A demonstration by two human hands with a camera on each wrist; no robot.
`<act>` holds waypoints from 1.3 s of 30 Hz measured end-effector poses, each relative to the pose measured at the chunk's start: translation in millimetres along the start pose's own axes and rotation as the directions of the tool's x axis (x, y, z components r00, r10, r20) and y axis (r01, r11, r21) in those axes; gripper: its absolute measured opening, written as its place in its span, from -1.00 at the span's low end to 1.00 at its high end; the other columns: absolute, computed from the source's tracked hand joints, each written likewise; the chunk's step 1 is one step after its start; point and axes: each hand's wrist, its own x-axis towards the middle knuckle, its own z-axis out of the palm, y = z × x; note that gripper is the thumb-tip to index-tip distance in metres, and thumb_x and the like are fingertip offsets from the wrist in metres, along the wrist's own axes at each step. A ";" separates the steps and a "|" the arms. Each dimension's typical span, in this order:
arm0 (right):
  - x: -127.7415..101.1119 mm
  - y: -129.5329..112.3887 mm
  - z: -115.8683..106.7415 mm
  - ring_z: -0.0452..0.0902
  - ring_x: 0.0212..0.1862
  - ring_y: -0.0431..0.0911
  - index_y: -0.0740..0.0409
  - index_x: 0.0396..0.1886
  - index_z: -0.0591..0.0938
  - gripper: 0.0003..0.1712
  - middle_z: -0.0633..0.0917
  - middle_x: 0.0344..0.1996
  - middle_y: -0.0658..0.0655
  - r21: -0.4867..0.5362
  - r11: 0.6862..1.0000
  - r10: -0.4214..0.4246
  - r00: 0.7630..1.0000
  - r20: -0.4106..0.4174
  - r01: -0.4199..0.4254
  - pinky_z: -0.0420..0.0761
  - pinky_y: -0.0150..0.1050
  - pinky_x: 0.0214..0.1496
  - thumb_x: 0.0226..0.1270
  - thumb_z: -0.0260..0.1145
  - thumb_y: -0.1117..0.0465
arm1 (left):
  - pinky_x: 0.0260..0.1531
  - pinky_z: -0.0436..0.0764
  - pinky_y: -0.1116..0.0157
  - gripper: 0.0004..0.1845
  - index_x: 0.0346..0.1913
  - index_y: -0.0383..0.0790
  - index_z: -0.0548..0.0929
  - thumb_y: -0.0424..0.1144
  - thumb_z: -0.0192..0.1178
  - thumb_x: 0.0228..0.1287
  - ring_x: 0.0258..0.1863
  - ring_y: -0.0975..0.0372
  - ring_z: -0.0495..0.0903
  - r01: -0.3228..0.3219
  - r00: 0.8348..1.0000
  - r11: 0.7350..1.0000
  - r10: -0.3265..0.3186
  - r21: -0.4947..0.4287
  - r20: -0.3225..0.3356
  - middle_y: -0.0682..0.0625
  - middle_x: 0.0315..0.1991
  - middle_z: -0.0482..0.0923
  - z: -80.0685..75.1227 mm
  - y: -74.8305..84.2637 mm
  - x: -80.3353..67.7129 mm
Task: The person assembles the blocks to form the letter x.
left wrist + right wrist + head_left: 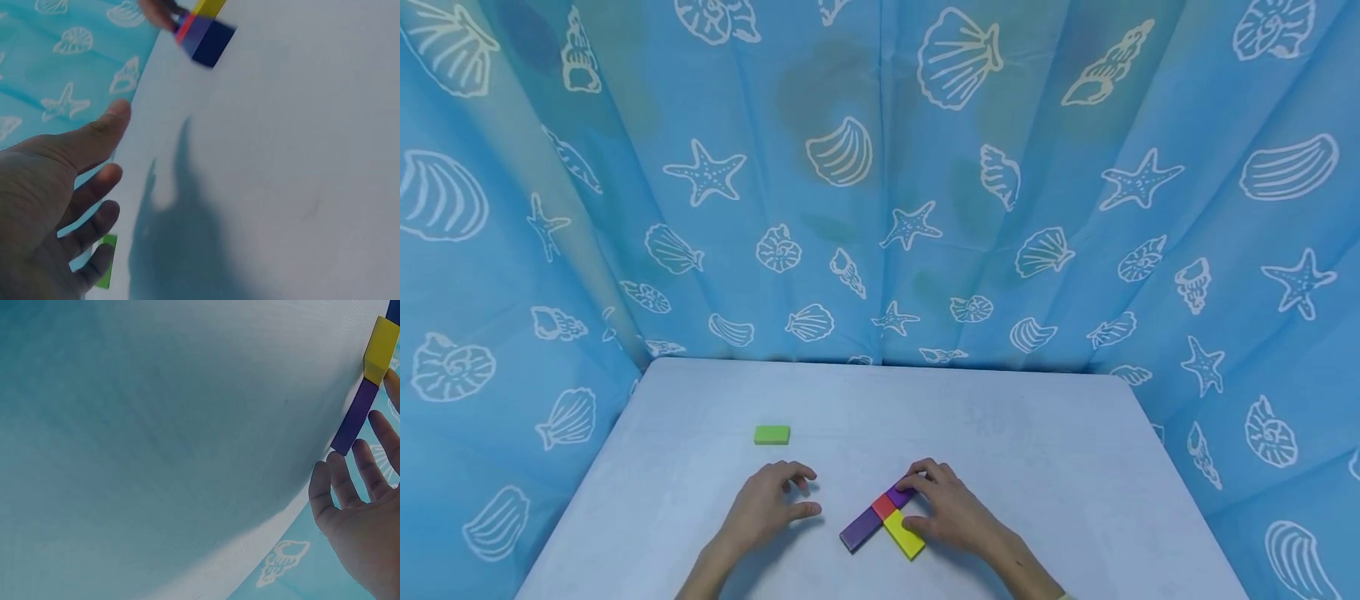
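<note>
A flat cluster of blocks lies near the table's front edge: a long purple block (861, 529), a small red block (883, 506), a second purple block (900, 495) and a yellow block (904, 534). My right hand (927, 505) rests against this cluster, with its fingertips on the far purple block and its thumb at the yellow one. In the right wrist view its fingers (342, 481) are straight beside the purple block (354, 417) and the yellow block (381, 349). My left hand (772, 503) rests on the table, left of the cluster, loosely curled and holding nothing. A green block (772, 434) lies apart, beyond my left hand.
The pale table (1015, 433) is enclosed on three sides by a blue curtain (880, 208) printed with shells and starfish. In the left wrist view my left hand (65, 194) is spread above the table, with the green block (107, 270) past its fingers.
</note>
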 end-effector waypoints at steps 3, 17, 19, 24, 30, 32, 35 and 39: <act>-0.4 0.1 0.7 0.28 0.29 -0.02 -0.29 0.16 0.63 -0.53 0.43 0.24 -0.11 0.003 1.000 -0.001 1.000 -0.004 0.001 0.44 0.12 0.35 0.25 0.47 -0.08 | -0.17 0.57 0.22 -0.59 -0.04 0.08 0.71 0.00 0.55 0.01 -0.19 0.28 0.58 0.030 0.998 1.000 -0.029 0.007 -0.063 0.22 -0.22 0.64 -5.7 -4.5 2.5; -0.1 0.4 1.4 0.28 0.32 -0.01 -0.31 0.17 0.62 -0.53 0.42 0.25 -0.11 0.001 1.000 0.004 1.000 0.010 -0.004 0.42 0.13 0.37 0.25 0.46 -0.08 | -0.19 0.66 0.11 -0.40 0.23 -0.10 0.61 -0.08 0.52 0.11 -0.11 0.05 0.64 0.144 0.969 0.978 -0.108 0.153 -0.225 -0.18 0.16 0.48 -18.0 -32.7 24.1; 0.0 0.7 1.5 0.29 0.32 -0.01 -0.31 0.17 0.62 -0.53 0.42 0.25 -0.11 -0.006 1.000 0.005 1.000 0.010 -0.005 0.42 0.13 0.36 0.26 0.46 -0.09 | -0.14 0.67 0.03 -0.32 0.32 -0.14 0.53 -0.09 0.51 0.14 -0.03 -0.04 0.63 0.171 0.961 0.973 -0.130 0.155 -0.245 -0.26 0.22 0.43 -20.2 -36.0 28.0; -0.1 1.6 1.5 0.29 0.31 -0.01 -0.29 0.17 0.62 -0.52 0.42 0.25 -0.11 -0.010 1.000 -0.001 1.000 0.008 0.002 0.41 0.13 0.36 0.26 0.46 -0.09 | -0.07 0.65 -0.09 -0.27 0.40 -0.16 0.45 -0.15 0.48 0.18 0.10 -0.19 0.57 0.212 0.949 0.963 -0.162 0.165 -0.272 -0.36 0.29 0.35 -25.3 -43.0 38.5; -0.3 2.1 0.9 0.29 0.31 -0.01 -0.30 0.17 0.62 -0.52 0.42 0.24 -0.12 -0.010 1.000 0.002 1.000 0.005 -0.002 0.42 0.13 0.36 0.26 0.46 -0.09 | 0.16 0.52 -0.16 -0.34 0.40 -0.16 0.47 -0.19 0.41 0.26 0.26 -0.21 0.44 0.219 0.957 0.961 -0.177 0.169 -0.232 -0.33 0.32 0.35 -25.3 -47.8 50.5; -0.1 2.2 0.7 0.29 0.31 -0.02 -0.30 0.17 0.62 -0.52 0.43 0.24 -0.12 -0.012 1.000 0.007 1.000 0.004 -0.007 0.42 0.13 0.35 0.25 0.46 -0.09 | 0.20 0.48 -0.16 -0.38 0.37 -0.15 0.51 -0.22 0.41 0.26 0.28 -0.19 0.43 0.206 0.959 0.965 -0.166 0.165 -0.228 -0.30 0.30 0.39 -24.3 -48.6 53.4; 0.0 2.0 0.7 0.29 0.31 -0.02 -0.31 0.17 0.62 -0.52 0.43 0.23 -0.12 -0.015 1.000 0.014 1.000 0.004 -0.014 0.43 0.12 0.35 0.25 0.46 -0.10 | 0.18 0.50 -0.14 -0.47 0.30 -0.15 0.58 -0.27 0.40 0.26 0.23 -0.16 0.47 0.182 0.962 0.970 -0.141 0.163 -0.234 -0.26 0.24 0.49 -22.6 -49.9 55.9; 0.3 1.5 0.6 0.30 0.30 -0.03 -0.31 0.16 0.63 -0.53 0.43 0.23 -0.12 -0.010 1.000 0.011 1.000 0.006 -0.011 0.44 0.11 0.35 0.25 0.46 -0.11 | 0.13 0.53 -0.10 -0.57 0.22 -0.16 0.64 -0.31 0.37 0.29 0.16 -0.12 0.51 0.171 0.962 0.971 -0.127 0.170 -0.241 -0.22 0.16 0.57 -21.4 -50.8 56.5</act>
